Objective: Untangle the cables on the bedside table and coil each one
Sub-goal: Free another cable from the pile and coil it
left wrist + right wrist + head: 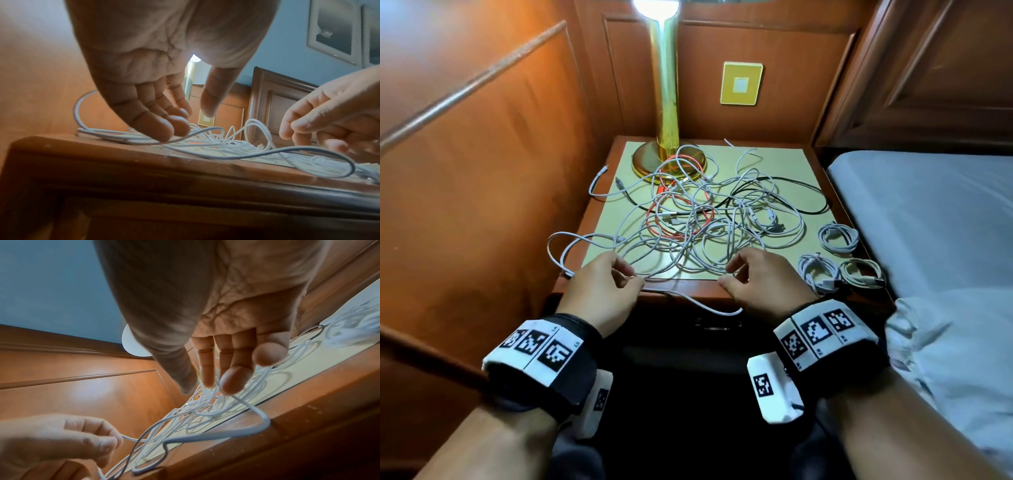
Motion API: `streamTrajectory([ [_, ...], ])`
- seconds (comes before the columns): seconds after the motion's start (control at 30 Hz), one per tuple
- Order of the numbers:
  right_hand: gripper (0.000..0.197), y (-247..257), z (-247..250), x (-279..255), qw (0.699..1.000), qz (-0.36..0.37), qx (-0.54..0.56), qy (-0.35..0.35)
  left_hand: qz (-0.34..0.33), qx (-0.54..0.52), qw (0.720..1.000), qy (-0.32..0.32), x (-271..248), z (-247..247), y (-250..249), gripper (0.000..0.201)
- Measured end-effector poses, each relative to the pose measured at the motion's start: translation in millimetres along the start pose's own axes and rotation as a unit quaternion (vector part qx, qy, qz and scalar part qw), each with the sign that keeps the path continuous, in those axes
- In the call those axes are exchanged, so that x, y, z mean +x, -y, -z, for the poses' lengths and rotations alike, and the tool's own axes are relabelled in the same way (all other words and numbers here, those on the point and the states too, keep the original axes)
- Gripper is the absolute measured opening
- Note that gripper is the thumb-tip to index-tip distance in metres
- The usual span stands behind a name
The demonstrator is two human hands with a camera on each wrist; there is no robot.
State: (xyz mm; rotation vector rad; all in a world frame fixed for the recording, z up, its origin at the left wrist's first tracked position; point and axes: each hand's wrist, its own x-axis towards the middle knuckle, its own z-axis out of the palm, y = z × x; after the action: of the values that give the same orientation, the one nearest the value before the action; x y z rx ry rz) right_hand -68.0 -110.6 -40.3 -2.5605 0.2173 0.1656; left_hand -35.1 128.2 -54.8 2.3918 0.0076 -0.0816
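A tangle of white, red and black cables [705, 212] covers the bedside table [681, 287]. Both hands hover at its front edge. My left hand [625, 272] curls its fingers [164, 128] over a white cable [127, 139], which comes out between thumb and fingers in the right wrist view. My right hand [727, 274] pinches the same white cable [257, 412] at the fingertips [232, 382]. Between the hands this cable sags over the table's front edge [705, 308]. Three coiled white cables [839, 238] lie at the right front corner.
A brass lamp [666, 102] stands at the back of the table, with cables draped on its base. A wood-panelled wall runs close along the left. A bed [928, 212] adjoins the right side. One white loop [554, 250] overhangs the table's left edge.
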Motion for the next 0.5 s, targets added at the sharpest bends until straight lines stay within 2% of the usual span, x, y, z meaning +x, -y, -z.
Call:
streamTrajectory([
  [0.17, 0.020, 15, -11, 3, 0.998, 0.010, -0.029, 0.053, 0.027, 0.051, 0.998, -0.009, 4, 11, 23, 0.022],
  [0.27, 0.022, 28, -16, 5, 0.997, 0.026, -0.033, 0.061, 0.056, 0.076, 0.995, -0.017, 5, 18, 32, 0.033],
  [0.33, 0.023, 36, -20, 6, 0.997, 0.032, -0.029, 0.057, 0.053, 0.087, 0.995, 0.002, 7, 22, 36, 0.033],
  [0.43, 0.024, 48, -27, 7, 0.997, 0.042, -0.028, 0.056, 0.012, 0.107, 0.992, 0.067, 9, 23, 40, 0.024],
  [0.5, 0.022, 55, -32, 7, 0.997, 0.050, -0.022, 0.053, -0.004, 0.131, 0.988, 0.085, 9, 21, 41, 0.019],
])
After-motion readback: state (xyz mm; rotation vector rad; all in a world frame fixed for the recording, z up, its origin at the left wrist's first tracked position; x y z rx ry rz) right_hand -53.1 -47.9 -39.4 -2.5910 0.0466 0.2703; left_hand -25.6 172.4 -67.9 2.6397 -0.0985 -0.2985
